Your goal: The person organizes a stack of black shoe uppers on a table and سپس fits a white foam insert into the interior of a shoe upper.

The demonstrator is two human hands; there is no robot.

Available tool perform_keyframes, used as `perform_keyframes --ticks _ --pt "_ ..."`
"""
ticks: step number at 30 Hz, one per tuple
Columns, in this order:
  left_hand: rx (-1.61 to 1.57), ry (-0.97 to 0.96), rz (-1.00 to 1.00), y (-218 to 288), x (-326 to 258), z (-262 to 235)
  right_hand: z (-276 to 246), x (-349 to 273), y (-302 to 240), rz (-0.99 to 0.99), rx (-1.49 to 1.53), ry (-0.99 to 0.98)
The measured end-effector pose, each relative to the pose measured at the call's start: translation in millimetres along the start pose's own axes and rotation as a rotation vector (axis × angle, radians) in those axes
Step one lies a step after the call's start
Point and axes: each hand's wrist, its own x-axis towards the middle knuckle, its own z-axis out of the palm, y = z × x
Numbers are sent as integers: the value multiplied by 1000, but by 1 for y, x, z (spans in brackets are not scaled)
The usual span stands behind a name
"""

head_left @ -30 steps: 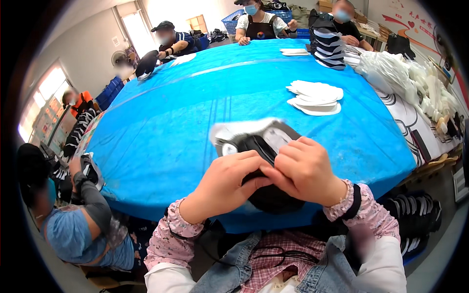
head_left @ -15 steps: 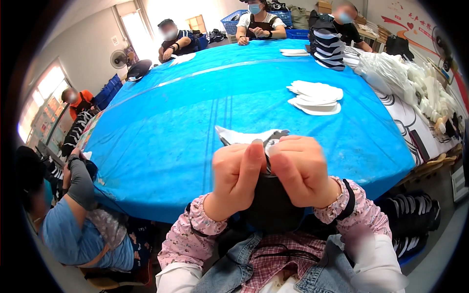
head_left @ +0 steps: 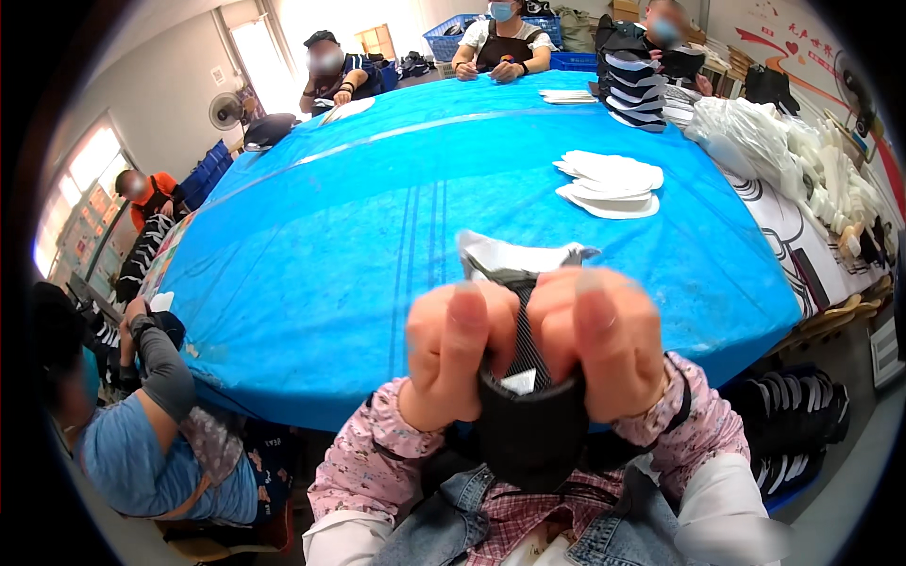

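Between both hands (head_left: 445, 351) (head_left: 612, 347), gripping its sides, a black shoe (head_left: 528, 439) gapes on striped fabric (head_left: 528, 349) and a white tag (head_left: 519, 381).

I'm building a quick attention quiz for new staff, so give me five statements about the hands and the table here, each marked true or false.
1. The left hand and the right hand both hold the black fabric piece. True.
2. The table is covered in red. False: the table cover is blue.
3. A small white patch shows inside the opening of the black fabric piece. True.
4. The white flat pieces are in the person's right hand. False: the white flat pieces lie in a pile on the table cover, beyond the hands.
5. A stack of black-and-white items stands farther away than that pile. True.
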Motion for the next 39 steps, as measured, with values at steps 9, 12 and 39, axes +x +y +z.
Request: perform_keyframes --ticks 9,12,39 --pt "142 -200 269 12 48 -7 -35 21 4 125 -109 -24" --pt "84 -96 206 9 58 5 -30 34 -5 60 -39 36" --pt "249 304 123 -56 98 -28 -51 60 76 -40 -494 231"
